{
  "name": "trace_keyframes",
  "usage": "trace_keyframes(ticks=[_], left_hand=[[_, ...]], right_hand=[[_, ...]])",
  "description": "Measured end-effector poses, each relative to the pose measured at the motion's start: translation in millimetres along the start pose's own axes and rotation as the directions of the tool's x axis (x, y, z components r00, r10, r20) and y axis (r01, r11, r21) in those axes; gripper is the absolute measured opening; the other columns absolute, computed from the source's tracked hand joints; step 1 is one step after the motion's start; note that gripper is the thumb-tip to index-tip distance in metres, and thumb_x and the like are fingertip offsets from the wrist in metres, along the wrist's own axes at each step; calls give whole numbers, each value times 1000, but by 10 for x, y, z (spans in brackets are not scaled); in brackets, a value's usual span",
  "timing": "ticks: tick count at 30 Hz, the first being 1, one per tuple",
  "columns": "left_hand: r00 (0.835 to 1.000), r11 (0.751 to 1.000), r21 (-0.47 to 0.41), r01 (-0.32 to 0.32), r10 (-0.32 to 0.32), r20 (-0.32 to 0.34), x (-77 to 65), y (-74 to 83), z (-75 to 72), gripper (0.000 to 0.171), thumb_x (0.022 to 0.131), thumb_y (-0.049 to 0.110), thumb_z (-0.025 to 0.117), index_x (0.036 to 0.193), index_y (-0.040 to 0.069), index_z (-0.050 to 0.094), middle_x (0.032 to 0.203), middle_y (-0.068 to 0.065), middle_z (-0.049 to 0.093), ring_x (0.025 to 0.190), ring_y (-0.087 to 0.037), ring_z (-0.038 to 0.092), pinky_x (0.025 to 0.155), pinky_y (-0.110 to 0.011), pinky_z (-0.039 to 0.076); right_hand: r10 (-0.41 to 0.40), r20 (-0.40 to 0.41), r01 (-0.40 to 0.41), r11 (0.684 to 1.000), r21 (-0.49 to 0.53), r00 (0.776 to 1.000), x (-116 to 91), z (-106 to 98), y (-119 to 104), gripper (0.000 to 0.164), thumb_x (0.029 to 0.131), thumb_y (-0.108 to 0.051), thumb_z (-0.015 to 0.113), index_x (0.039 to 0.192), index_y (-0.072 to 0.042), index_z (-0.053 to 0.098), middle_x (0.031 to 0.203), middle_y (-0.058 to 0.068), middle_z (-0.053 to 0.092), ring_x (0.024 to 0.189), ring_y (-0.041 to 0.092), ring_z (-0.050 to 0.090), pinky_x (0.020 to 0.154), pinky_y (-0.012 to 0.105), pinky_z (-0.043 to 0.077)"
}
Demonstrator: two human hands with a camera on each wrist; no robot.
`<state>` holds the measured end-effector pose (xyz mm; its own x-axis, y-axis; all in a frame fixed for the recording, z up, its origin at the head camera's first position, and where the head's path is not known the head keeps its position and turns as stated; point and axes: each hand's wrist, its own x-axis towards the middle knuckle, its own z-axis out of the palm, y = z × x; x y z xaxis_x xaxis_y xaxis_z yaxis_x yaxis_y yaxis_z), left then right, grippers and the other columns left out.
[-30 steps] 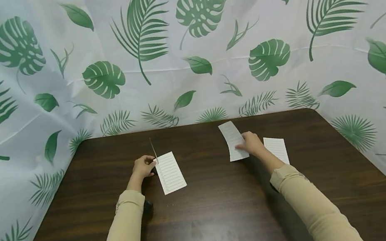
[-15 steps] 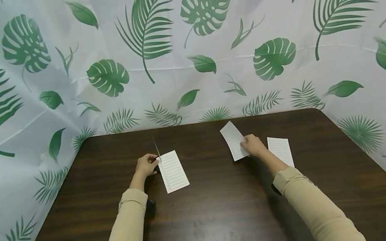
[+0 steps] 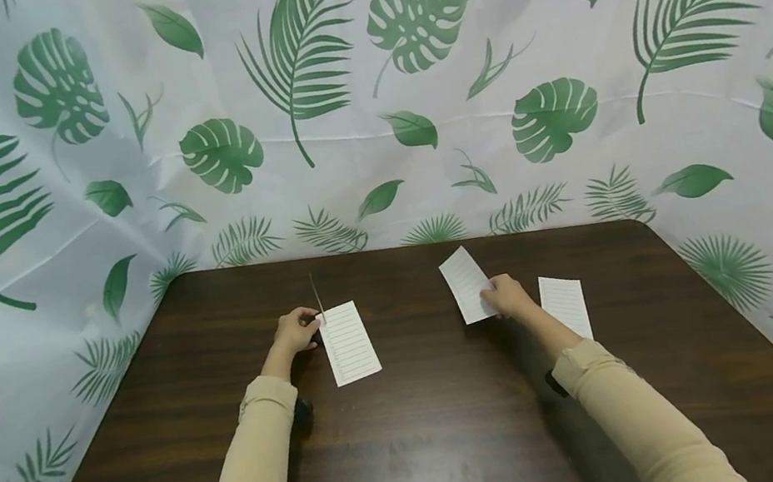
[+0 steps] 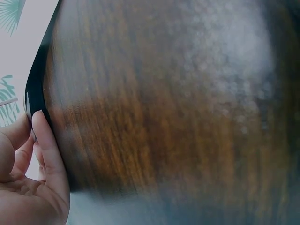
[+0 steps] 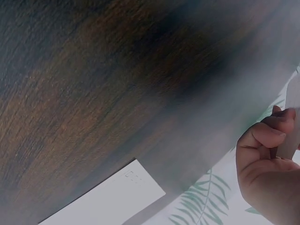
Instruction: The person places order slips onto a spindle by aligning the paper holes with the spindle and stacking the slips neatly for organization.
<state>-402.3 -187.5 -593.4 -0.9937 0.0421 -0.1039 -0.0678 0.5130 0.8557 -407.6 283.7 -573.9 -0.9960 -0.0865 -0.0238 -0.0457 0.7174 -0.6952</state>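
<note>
In the head view, my left hand (image 3: 292, 332) pinches the upper left corner of a white lined sheet (image 3: 350, 343) on the left of the table. A thin strip (image 3: 316, 296), seen edge-on, rises at those fingertips beside a small dark thing partly hidden by them; I cannot tell its kind. In the left wrist view, my left thumb and fingers (image 4: 47, 154) meet at a dark band (image 4: 36, 91) bordering white. My right hand (image 3: 511, 295) grips the lower right side of another lined sheet (image 3: 465, 283), tilted and slightly bent. The right wrist view shows the fingers curled on this sheet (image 5: 290, 126).
A third lined sheet (image 3: 565, 305) lies on the dark wooden table (image 3: 428, 453), right of my right forearm and partly behind it. The right wrist view shows this white sheet (image 5: 110, 199) too. A leaf-printed cloth (image 3: 343, 62) hangs behind the table.
The sheet in my right hand has turned and flattened a little. My left hand and its sheet stay nearly still. The whole head view has shifted slightly.
</note>
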Motion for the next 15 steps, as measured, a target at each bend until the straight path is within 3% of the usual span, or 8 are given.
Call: trace_keyframes(ticks=[2, 4, 5, 8, 11, 12, 15], left_hand=[[1000, 1000, -2, 23, -23, 14, 54, -38, 9, 34, 92, 31, 60, 121, 14, 58, 100, -18, 55, 70, -25, 61, 58, -29, 59], [1000, 1000, -11, 20, -20, -9, 155, -143, 35, 30, 93, 27, 59, 119, 13, 58, 98, -18, 53, 67, -25, 60, 54, -28, 58], [1000, 1000, -17, 17, -17, -7, 192, -192, 36, 30, 94, 27, 58, 120, 12, 58, 99, -19, 53, 69, -25, 60, 54, -28, 59], [999, 998, -39, 47, -48, -13, 240, -236, 54, 27, 94, 26, 57, 119, 14, 58, 102, -17, 52, 72, -25, 60, 57, -30, 60], [998, 997, -50, 57, -56, 12, 175, -168, 38, 29, 96, 29, 55, 120, 15, 58, 106, -19, 51, 76, -26, 61, 60, -30, 60], [999, 997, -52, 51, -50, 7, 157, -143, 41, 26, 96, 28, 55, 118, 14, 59, 104, -19, 50, 72, -25, 59, 56, -29, 59], [995, 995, -44, 90, -88, 42, -18, 61, -12, 32, 97, 31, 51, 124, 15, 56, 114, -22, 51, 82, -30, 60, 64, -32, 60]], right_hand=[[-43, 2, 43, 999, 19, 999, -120, -43, -138, 31, 87, -20, 48, 88, 9, 57, 57, 11, 52, 40, 19, 51, 34, 29, 43], [-16, 36, 15, 999, 38, 999, -328, -158, -445, 31, 88, -19, 47, 88, 10, 57, 56, 10, 50, 41, 18, 48, 36, 30, 41], [2, 36, -4, 999, 43, 999, -321, -168, -462, 31, 87, -18, 47, 87, 11, 55, 55, 10, 48, 40, 18, 47, 35, 30, 41], [84, 51, -86, 995, 52, 995, -679, -336, -997, 26, 86, -13, 46, 87, 12, 55, 55, 8, 47, 40, 15, 45, 36, 27, 40], [115, 57, -117, 992, 39, 992, -895, -416, -1280, 25, 87, -9, 45, 89, 14, 53, 57, 7, 46, 41, 13, 43, 38, 24, 41], [115, 58, -118, 992, 38, 992, -939, -428, -1326, 25, 88, -9, 44, 91, 15, 53, 58, 6, 45, 41, 12, 43, 38, 22, 40], [78, 64, -81, 996, 41, 995, -1001, -427, -1340, 29, 90, -9, 43, 95, 18, 53, 60, 5, 45, 42, 10, 41, 39, 19, 38]])
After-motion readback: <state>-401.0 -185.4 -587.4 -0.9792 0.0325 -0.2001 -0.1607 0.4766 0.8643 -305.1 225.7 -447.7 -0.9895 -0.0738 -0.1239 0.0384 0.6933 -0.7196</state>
